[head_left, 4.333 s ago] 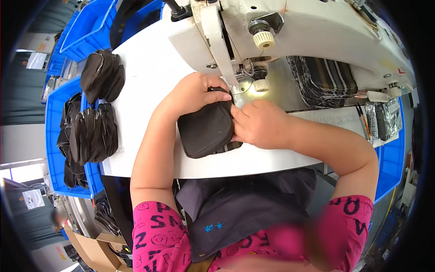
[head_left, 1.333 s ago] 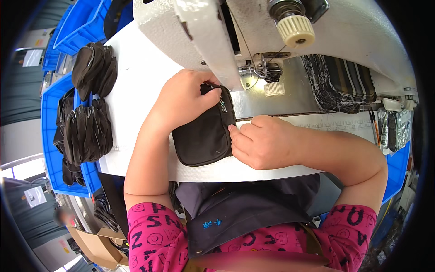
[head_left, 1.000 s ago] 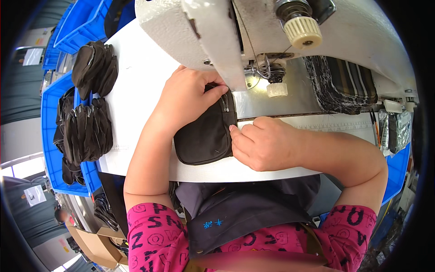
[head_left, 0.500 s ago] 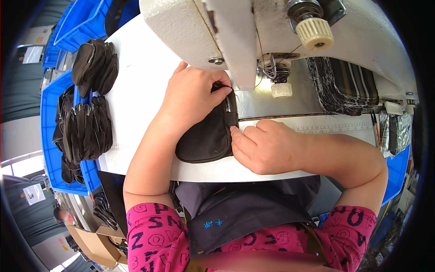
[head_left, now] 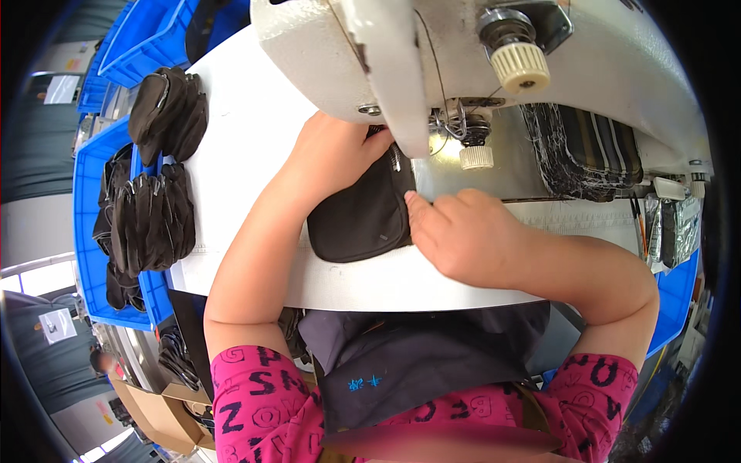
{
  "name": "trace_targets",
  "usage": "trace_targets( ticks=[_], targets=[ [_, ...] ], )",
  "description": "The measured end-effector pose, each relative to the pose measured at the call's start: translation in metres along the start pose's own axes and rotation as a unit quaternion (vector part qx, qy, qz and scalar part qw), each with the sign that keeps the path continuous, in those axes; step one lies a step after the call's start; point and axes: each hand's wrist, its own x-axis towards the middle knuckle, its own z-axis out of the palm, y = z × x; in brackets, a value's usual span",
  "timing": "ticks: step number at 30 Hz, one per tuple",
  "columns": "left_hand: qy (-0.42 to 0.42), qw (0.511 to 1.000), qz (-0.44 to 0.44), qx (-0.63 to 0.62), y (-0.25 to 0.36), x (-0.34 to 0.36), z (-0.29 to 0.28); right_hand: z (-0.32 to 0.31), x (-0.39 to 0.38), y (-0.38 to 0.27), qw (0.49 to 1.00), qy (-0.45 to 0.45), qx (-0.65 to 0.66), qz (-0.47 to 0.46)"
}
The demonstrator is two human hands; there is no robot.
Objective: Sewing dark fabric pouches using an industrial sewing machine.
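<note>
A black fabric pouch [head_left: 355, 220] with a zipper lies on the white table just before the needle and presser area of a white sewing machine [head_left: 386, 69]. My left hand [head_left: 333, 150] is closed on the pouch's top end, thumb by the zipper, its fingertips partly hidden behind the machine's head. My right hand [head_left: 463, 231], fingers curled, grips the pouch's right edge between thumb and finger. The pouch's top right corner reaches the metal plate [head_left: 486, 181] under the machine.
Black pouches are piled at the left [head_left: 166, 116], more over a blue bin [head_left: 91, 193]. Another blue bin [head_left: 139, 42] stands behind. A stack of frayed striped pieces [head_left: 587, 150] lies under the machine arm, near plastic packets [head_left: 671, 228] at the right. The table's front edge [head_left: 409, 305] borders my lap.
The pouch and both hands have shifted up toward the needle and a little right. My left fingertips have gone further behind the machine head. Both hands still grip the pouch.
</note>
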Motion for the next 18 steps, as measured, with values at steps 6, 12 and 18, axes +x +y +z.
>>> trace_targets(
  ticks=[6,12,18],
  targets=[
    [0.037,0.995,0.054,-0.076,-0.022,0.028,0.010,0.003,0.001,0.018,0.995,-0.024,0.052,0.086],
    [0.057,0.986,0.092,-0.130,-0.028,0.033,0.009,0.004,0.002,0.022,0.993,-0.053,0.042,0.093],
    [0.083,0.995,0.045,0.019,-0.016,0.023,-0.004,0.004,0.001,0.023,0.995,-0.020,-0.007,0.098]
  ],
)
